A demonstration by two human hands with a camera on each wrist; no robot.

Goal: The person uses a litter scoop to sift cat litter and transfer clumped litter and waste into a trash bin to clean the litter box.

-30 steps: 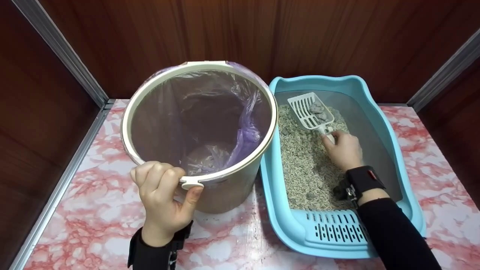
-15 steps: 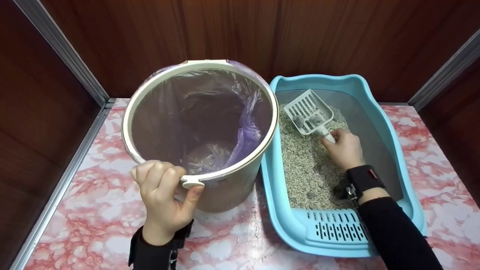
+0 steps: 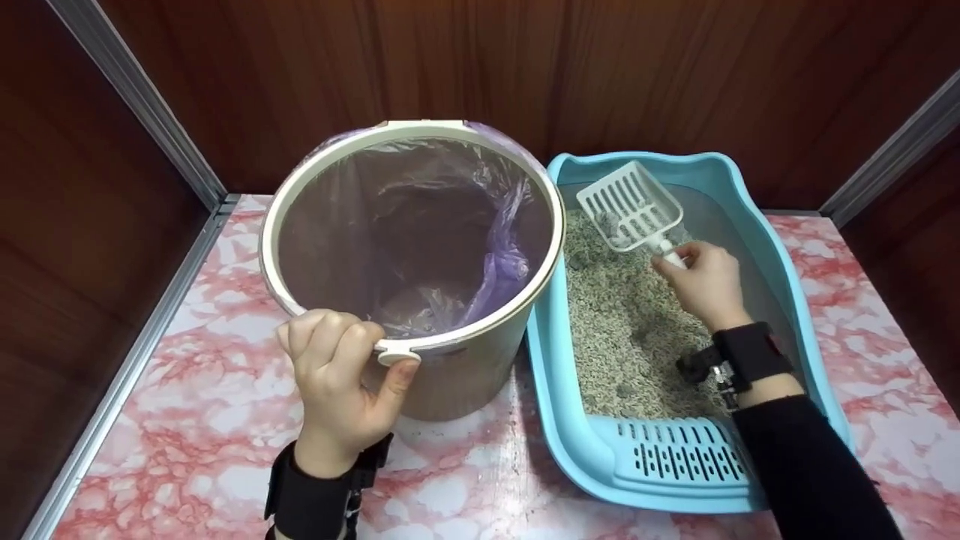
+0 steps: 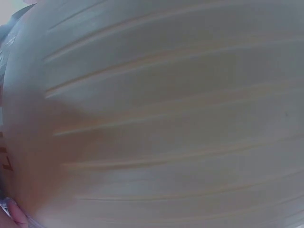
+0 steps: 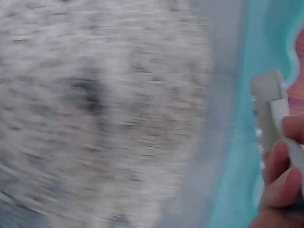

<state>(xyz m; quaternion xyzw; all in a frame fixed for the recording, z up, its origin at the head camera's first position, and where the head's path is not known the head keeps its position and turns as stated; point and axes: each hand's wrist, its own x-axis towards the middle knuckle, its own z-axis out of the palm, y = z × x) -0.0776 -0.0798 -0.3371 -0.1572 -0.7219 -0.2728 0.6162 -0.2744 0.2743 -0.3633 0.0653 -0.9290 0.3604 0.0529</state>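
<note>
My right hand (image 3: 709, 281) pinches the handle of a white slotted litter scoop (image 3: 643, 187), which is held over the far left part of the litter (image 3: 611, 322). Greyish lumps show along the scoop's lower left side. In the right wrist view the fingers (image 5: 280, 190) wrap the scoop's handle, and the picture is blurred. My left hand (image 3: 334, 375) grips the near rim of a round bin (image 3: 457, 382), with its fingers over the edge and the thumb outside by a small tab. The bin's ribbed wall (image 4: 166, 104) fills the left wrist view.
A blue litter box (image 3: 559, 420) stands right against the bin, with a slotted step (image 3: 679, 450) at its near end. A clear purple bag (image 3: 506, 270) lines the bin. Brown wood panels (image 3: 480, 60) rise behind the pink-marbled surface (image 3: 172, 420).
The scoop has tilted from side to side and risen slightly away from the litter, in the right hand. The left hand keeps its hold on the bin's rim. The head view has shifted slightly.
</note>
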